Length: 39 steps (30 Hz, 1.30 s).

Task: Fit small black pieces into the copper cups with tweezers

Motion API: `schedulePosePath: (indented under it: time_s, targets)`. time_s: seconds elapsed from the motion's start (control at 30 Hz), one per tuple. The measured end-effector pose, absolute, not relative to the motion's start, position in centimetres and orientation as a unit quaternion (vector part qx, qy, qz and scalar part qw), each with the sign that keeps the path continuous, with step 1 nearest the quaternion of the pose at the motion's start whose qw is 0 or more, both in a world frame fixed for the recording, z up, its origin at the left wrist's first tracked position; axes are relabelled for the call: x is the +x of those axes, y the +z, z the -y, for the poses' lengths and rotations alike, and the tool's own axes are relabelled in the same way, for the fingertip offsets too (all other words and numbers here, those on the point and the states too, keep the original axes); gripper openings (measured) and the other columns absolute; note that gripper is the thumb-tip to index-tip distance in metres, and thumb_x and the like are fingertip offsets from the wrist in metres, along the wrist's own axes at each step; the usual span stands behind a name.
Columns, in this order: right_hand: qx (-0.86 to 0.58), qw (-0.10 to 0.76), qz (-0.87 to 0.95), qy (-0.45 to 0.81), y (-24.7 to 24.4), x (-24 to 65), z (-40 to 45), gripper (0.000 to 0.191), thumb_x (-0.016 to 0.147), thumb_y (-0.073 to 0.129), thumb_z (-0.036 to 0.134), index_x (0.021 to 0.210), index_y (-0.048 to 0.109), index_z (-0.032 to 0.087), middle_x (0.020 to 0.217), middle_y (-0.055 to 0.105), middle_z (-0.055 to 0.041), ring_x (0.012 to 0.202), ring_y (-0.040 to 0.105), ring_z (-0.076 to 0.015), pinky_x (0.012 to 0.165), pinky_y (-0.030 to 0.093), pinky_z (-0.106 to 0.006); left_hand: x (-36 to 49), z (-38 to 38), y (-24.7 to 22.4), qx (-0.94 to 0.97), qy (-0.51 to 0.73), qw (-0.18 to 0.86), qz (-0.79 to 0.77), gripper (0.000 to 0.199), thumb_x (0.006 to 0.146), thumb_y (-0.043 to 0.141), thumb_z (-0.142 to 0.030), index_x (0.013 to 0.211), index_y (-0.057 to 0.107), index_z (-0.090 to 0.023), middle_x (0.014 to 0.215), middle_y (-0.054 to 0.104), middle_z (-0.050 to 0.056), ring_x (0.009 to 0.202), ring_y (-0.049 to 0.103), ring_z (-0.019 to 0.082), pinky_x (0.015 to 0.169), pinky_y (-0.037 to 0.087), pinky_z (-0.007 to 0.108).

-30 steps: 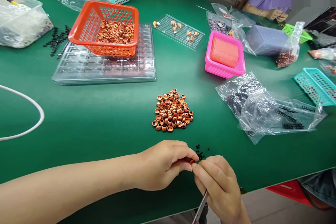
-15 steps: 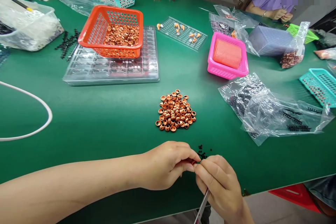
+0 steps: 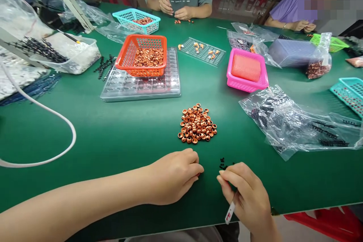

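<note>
My left hand point(image 3: 177, 177) is closed near the table's front, its thumb and fingertips pinched on a small copper-coloured piece point(image 3: 197, 174) that is mostly hidden. To its right, apart from it, my right hand point(image 3: 248, 193) is curled around a thin flat tool point(image 3: 230, 211). The tool's white end with a red mark sticks out below the palm; its kind is unclear. Just beyond the right fingertips lie several tiny black parts point(image 3: 222, 163). A heap of hollow copper-coloured beads point(image 3: 197, 124) sits on the green table point(image 3: 136, 128) beyond both hands.
An orange basket point(image 3: 141, 70) of similar beads stands on clear compartment trays point(image 3: 141, 92). At right are a pink basket point(image 3: 246, 85) and plastic bags point(image 3: 292, 121). A white cable point(image 3: 66, 121) loops at left. Two people sit across the table.
My hands, touching at the fingertips before, have parted; the left has moved left, the right slightly right. The tool's white end has swung into view. The camera view has tilted up.
</note>
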State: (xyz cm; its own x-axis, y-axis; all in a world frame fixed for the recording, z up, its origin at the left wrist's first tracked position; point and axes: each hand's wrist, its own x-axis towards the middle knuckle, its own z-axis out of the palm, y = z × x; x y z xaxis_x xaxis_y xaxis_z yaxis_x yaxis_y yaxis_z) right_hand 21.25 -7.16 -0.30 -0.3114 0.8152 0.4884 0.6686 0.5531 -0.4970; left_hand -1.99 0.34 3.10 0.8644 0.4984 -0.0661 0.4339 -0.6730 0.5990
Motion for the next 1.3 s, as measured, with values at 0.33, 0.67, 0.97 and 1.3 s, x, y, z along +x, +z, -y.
schedulePosePath:
  time_s: [0.33, 0.67, 0.97, 1.3]
  targets:
    - [-0.506, 0.411, 0.754, 0.078, 0.0, 21.2, 7.2, 0.026, 0.085, 0.065, 0.007, 0.106, 0.061, 0.022, 0.083, 0.067, -0.0018, 0.072, 0.063, -0.0126, 0.064, 0.053, -0.026, -3.1, -0.7, 2.3, 0.900, 0.102, 0.319, -0.280, 0.019, 0.094, 0.056, -0.024, 0.098, 0.074, -0.018, 0.088, 0.065, 0.008, 0.079, 0.058, 0.020, 0.070, 0.046, 0.031]
    - [-0.502, 0.422, 0.750, 0.090, -0.1, 21.3, 7.2, 0.027, 0.084, 0.065, 0.006, 0.106, 0.061, 0.020, 0.082, 0.067, -0.0014, 0.071, 0.063, -0.0120, 0.065, 0.053, -0.026, -3.1, -1.5, 3.0, 0.888, 0.050, 0.339, -0.307, 0.017, 0.087, 0.070, -0.031, 0.096, 0.067, -0.016, 0.086, 0.068, 0.005, 0.081, 0.061, 0.020, 0.071, 0.048, 0.028]
    - [-0.502, 0.432, 0.743, 0.095, 0.0, 21.1, 7.3, 0.028, 0.083, 0.065, 0.005, 0.106, 0.061, 0.020, 0.083, 0.068, -0.0022, 0.072, 0.064, -0.0128, 0.066, 0.053, -0.026, -2.3, -4.2, 2.4, 0.893, 0.082, 0.209, -0.390, 0.013, 0.090, 0.063, -0.019, 0.101, 0.062, -0.013, 0.094, 0.065, 0.009, 0.086, 0.062, 0.024, 0.075, 0.048, 0.035]
    - [-0.504, 0.423, 0.746, 0.100, -0.1, 21.1, 7.4, 0.029, 0.082, 0.066, 0.004, 0.106, 0.060, 0.020, 0.083, 0.067, -0.0022, 0.073, 0.063, -0.0132, 0.067, 0.052, -0.027, 0.1, -5.0, 1.6, 0.893, 0.118, 0.245, -0.358, 0.009, 0.092, 0.056, -0.016, 0.094, 0.065, -0.015, 0.091, 0.064, 0.007, 0.084, 0.061, 0.020, 0.075, 0.048, 0.030]
